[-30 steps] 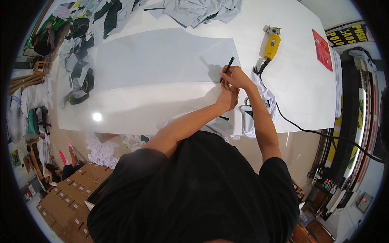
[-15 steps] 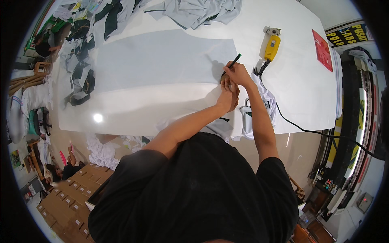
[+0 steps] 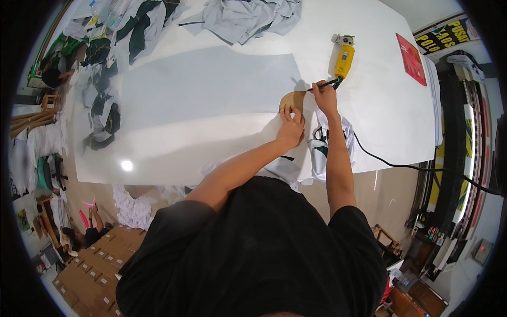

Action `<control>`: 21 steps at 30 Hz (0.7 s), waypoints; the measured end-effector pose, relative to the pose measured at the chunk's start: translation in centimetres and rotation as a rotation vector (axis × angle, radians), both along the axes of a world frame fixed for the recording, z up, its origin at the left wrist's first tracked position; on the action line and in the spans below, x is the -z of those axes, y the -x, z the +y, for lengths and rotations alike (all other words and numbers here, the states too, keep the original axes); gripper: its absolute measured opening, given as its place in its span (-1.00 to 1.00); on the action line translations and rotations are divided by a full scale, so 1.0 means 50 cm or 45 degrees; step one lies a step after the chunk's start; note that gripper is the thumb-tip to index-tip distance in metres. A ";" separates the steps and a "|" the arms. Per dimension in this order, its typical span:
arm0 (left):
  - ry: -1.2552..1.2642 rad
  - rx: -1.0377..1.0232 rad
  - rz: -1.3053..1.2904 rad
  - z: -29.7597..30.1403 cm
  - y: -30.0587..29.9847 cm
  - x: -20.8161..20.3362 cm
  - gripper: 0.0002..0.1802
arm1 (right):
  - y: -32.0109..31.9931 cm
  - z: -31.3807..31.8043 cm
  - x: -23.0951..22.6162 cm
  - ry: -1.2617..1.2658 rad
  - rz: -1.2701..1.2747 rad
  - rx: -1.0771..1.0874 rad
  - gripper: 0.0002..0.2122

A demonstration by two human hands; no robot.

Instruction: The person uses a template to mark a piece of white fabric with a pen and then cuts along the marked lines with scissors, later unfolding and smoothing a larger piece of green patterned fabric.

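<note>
the brown curved template [image 3: 292, 99] lies right of the frame's centre line, above mid-height, on the right end of the flat grey cloth [image 3: 211, 87]. the left hand [image 3: 291, 127] rests on its lower edge, fingers slightly apart and pressing down. the right hand [image 3: 325, 98], just to the right, has its fingers clamped on a dark pen [image 3: 331, 83], whose tip sits by the template's upper right edge. half a second ago the hands were close together and hid most of the template; now the right hand has moved rightward, the pen leans lower, and the template shows plainly. scissors [image 3: 318, 133] lie below the right hand on the white counter [image 3: 380, 116]. a yellow cutter [image 3: 344, 62] stays at upper right, and rumpled grey cloth [image 3: 253, 21] at top centre.
</note>
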State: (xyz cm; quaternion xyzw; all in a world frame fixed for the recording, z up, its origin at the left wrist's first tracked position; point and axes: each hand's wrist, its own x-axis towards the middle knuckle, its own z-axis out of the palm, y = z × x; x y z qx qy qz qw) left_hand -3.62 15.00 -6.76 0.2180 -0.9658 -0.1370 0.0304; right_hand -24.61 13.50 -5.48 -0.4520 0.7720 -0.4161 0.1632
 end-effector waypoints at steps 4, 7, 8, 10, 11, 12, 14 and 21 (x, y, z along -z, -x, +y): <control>0.020 -0.020 0.052 -0.003 -0.005 0.003 -0.34 | -0.012 0.038 -0.047 0.033 -0.068 0.235 -0.76; 0.021 -0.041 0.043 0.000 -0.007 0.012 -0.27 | -0.037 0.091 -0.088 -0.304 -0.109 0.163 -0.63; 0.035 -0.055 0.051 0.001 -0.007 0.010 -0.26 | -0.043 0.114 -0.094 -0.446 -0.127 0.124 -0.61; 0.062 -0.082 0.067 0.007 -0.011 0.006 -0.25 | -0.072 0.162 -0.083 -0.609 -0.171 0.020 -0.57; 0.104 -0.061 0.052 0.005 -0.017 0.010 -0.25 | -0.092 0.182 -0.084 -0.697 -0.211 -0.052 -0.56; 0.147 -0.041 0.037 0.002 -0.026 0.014 -0.25 | -0.112 0.197 -0.084 -0.785 -0.251 -0.126 -0.54; 0.216 0.022 0.008 0.011 -0.042 0.015 -0.25 | -0.139 0.231 -0.060 -0.852 -0.107 -0.213 -0.51; 0.286 0.213 -0.039 0.042 -0.126 -0.018 -0.36 | -0.170 0.281 -0.035 -0.443 0.168 0.193 -0.59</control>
